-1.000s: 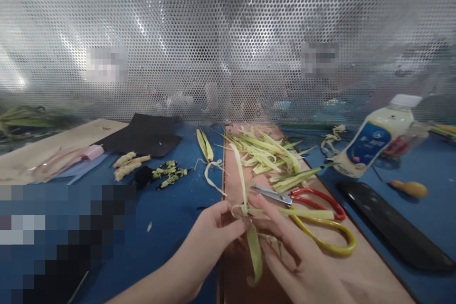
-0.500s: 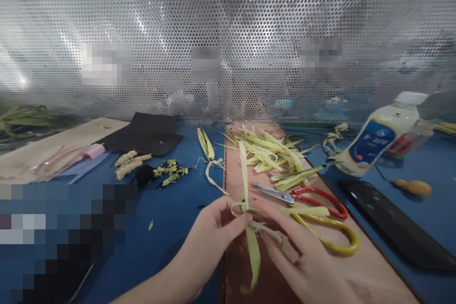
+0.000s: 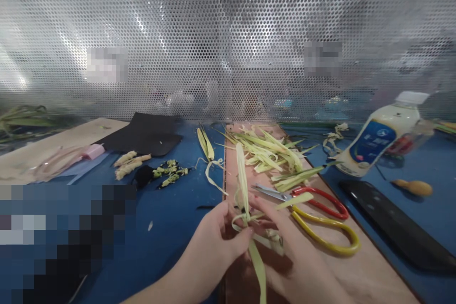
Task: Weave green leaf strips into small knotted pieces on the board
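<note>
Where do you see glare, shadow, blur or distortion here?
In the head view, white streaks glare on the perforated screen, and shapes behind it are blurred; in the head view, shadow darkens the board between the left hand and right hand, and the bottle tilts, perhaps from lens distortion.

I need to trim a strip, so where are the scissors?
In the head view, the scissors lie right of centre on the pinkish board, between the right hand and the pile of green strips.

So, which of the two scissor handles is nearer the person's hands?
The yellow handle: it lies right beside the right hand, while the red handle sits farther off, on the side toward the leaf-strip pile.
</note>
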Available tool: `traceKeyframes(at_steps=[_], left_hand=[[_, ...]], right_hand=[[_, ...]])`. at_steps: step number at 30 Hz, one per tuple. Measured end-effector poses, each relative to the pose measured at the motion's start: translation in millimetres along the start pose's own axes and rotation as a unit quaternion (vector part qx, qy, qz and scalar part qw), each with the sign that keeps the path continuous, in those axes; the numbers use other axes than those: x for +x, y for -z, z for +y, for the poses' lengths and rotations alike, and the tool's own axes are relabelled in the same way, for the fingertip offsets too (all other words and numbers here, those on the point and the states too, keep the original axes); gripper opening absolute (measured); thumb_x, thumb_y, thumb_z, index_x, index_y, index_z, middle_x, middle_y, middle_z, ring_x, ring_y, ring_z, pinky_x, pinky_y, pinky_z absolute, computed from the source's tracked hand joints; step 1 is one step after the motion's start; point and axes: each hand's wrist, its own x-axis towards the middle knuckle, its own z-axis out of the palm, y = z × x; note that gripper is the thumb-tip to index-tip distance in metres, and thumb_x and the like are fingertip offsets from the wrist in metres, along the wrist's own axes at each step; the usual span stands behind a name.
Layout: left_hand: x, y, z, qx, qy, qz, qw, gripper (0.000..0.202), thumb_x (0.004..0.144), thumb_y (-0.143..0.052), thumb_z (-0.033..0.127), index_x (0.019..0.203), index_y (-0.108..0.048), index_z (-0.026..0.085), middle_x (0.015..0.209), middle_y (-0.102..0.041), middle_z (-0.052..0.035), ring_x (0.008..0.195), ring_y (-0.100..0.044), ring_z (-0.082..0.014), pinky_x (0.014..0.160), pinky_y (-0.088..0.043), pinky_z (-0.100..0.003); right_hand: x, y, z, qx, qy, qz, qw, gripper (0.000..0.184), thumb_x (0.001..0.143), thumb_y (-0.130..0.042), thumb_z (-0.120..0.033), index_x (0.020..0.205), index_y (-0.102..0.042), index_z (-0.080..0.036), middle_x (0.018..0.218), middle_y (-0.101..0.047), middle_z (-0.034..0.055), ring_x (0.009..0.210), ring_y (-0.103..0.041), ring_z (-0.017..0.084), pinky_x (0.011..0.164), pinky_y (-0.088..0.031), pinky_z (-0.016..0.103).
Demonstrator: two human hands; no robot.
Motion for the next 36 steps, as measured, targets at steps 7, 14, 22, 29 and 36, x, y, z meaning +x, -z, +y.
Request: traceKeyframes(at_steps=[7, 14, 22, 29, 36], left_hand=[[-1.4, -2.2, 3.3, 0.005, 0.015, -0.01, 1.0, 0.017, 0.073, -0.054, 0.019, 0.068, -0.039, 0.017, 0.053, -0.048, 0.009, 0.044, -0.046, -0.004, 0.045, -0.037, -0.016], [-2.8, -4.8, 2.4, -0.024, 0.007, -0.025, 0.999, 0.024, 0.075, -0.055, 0.027, 0.082, -0.034, 0.02, 0.052, -0.05, 0.0098, 0.037, -0.046, -0.0044, 0.04, -0.037, -0.016], [-3.6, -4.1, 3.2, -0.029, 0.004, -0.078, 0.997, 0.021, 0.076, -0.055, 0.027, 0.09, -0.045, 0.015, 0.066, -0.054, 0.0036, 0.045, -0.049, -0.0043, 0.05, -0.041, -0.02], [-6.3, -2.4, 3.9, 0.011, 0.005, -0.09, 0.996, 0.029, 0.067, -0.065, 0.024, 0.091, -0.05, 0.016, 0.074, -0.056, 0.0012, 0.063, -0.052, -0.0095, 0.062, -0.042, -0.023], [-10.4, -1.6, 0.5, 0.091, -0.005, -0.071, 0.993, 0.031, 0.066, -0.064, 0.023, 0.094, -0.051, 0.019, 0.077, -0.06, 0.0008, 0.07, -0.055, -0.0129, 0.064, -0.043, -0.024]], right_hand=[[4.3, 21.1, -26.0, -0.082, -0.029, -0.031, 0.996, 0.033, 0.075, -0.057, -0.03, 0.108, -0.058, -0.027, 0.109, -0.064, 0.0023, 0.101, -0.058, 0.02, 0.086, -0.048, 0.031], [9.8, 22.0, -27.6, -0.065, -0.081, 0.052, 0.993, 0.009, 0.071, -0.06, -0.032, 0.069, -0.067, -0.025, 0.069, -0.07, -0.0024, 0.067, -0.064, 0.016, 0.061, -0.051, 0.02], [8.3, 19.5, -27.4, -0.032, -0.091, 0.057, 0.994, 0.009, 0.071, -0.06, -0.03, 0.066, -0.066, -0.025, 0.067, -0.068, -0.003, 0.065, -0.062, 0.015, 0.058, -0.047, 0.019], [7.4, 19.3, -32.4, -0.048, -0.103, 0.064, 0.991, 0.008, 0.071, -0.059, -0.03, 0.066, -0.065, -0.025, 0.067, -0.067, -0.0037, 0.066, -0.06, 0.014, 0.062, -0.046, 0.02], [5.8, 18.4, -30.5, -0.038, -0.085, 0.035, 0.995, 0.011, 0.074, -0.057, -0.03, 0.069, -0.064, -0.023, 0.066, -0.067, -0.0036, 0.063, -0.061, 0.012, 0.06, -0.046, 0.017]])
